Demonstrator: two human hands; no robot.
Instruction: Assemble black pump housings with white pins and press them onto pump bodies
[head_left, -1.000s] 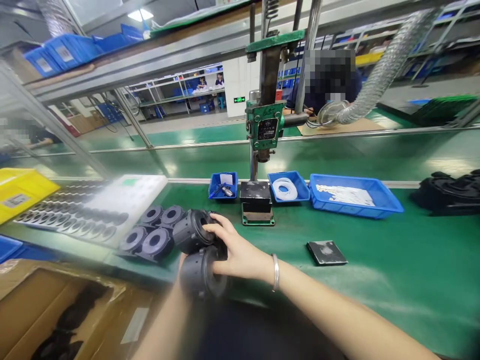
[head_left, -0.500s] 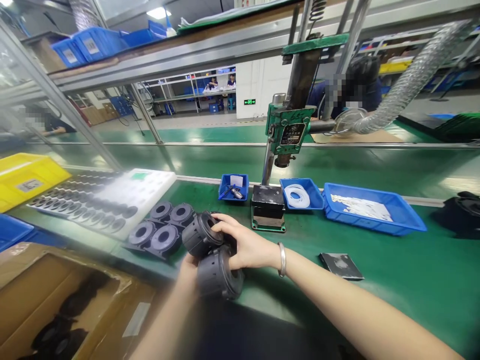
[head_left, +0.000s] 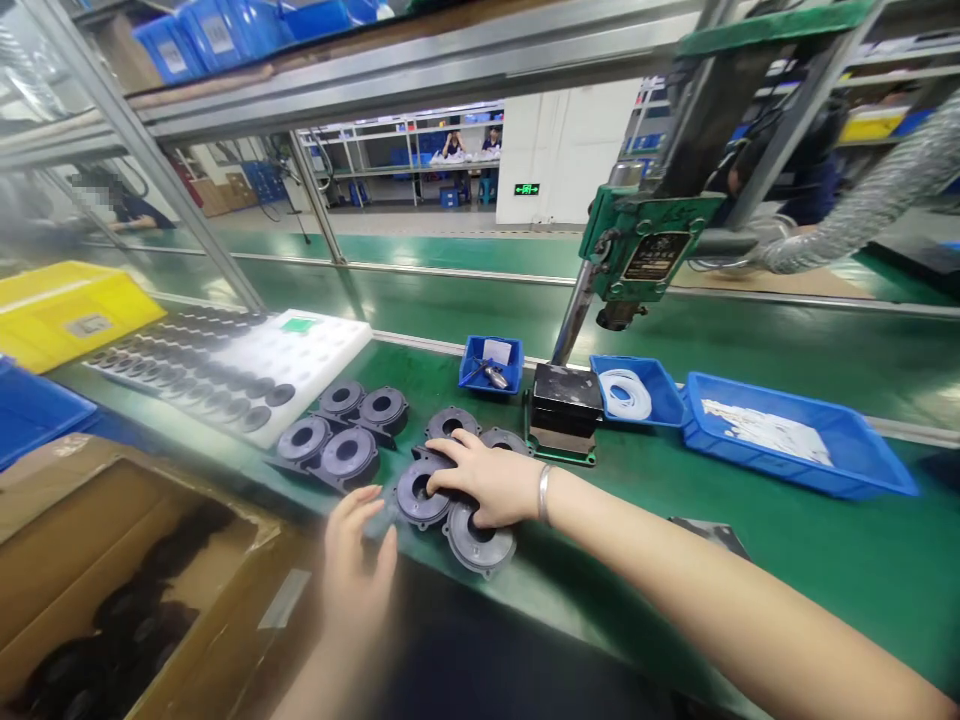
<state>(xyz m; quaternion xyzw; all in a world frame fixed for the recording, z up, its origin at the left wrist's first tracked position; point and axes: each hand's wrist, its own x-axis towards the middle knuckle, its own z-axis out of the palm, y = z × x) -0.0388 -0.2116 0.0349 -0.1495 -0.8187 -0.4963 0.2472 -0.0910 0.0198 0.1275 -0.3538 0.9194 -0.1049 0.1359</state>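
Observation:
A black plastic housing with a cluster of ring-shaped cups (head_left: 422, 492) lies flat on the green bench, ring openings up. My right hand (head_left: 491, 480), with a silver bangle at the wrist, is over it, fingertips and thumb hooked into the ring holes. Part of the housing is hidden under that hand. Just left of it, my left hand (head_left: 358, 560) hovers apart with fingers spread and nothing in them. A second housing of the same kind (head_left: 350, 455) rests farther left on the bench.
A green press (head_left: 645, 245) stands over a black block (head_left: 566, 395). Blue bins hold tools (head_left: 491, 378), white rings (head_left: 624, 395) and white pieces (head_left: 765, 430). A white foam tray (head_left: 330, 345) with dark discs lies left. An open carton (head_left: 247, 560) with black parts sits front left.
The housing, earlier tilted up between both hands, now lies flat on the bench. My left hand has let go and moved left; my right hand stays on it. The view has shifted left.

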